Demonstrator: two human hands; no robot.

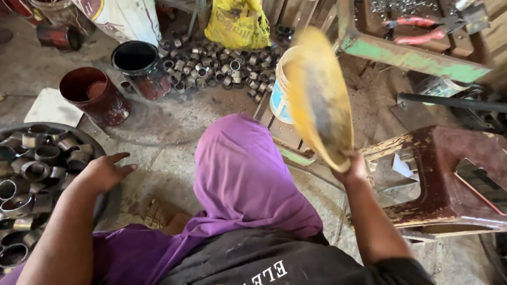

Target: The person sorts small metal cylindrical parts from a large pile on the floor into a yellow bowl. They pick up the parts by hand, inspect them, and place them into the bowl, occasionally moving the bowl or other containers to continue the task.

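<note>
A dusty, stained concrete floor point(174, 124) spreads under daylight. A worn red-brown stool point(454, 174) stands at right, a green-edged wooden surface point(406, 55) behind it.

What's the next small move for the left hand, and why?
Probably lower the left hand onto one short metal ring in the round dark tray: its open fingers hover at the tray's edge, holding nothing, while the right hand grips the blurred yellow scoop.

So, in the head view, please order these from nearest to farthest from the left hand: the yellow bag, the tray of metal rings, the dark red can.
1. Tray of metal rings, right beside the left hand.
2. Dark red can, above the hand.
3. Yellow bag, far at the top.
</note>
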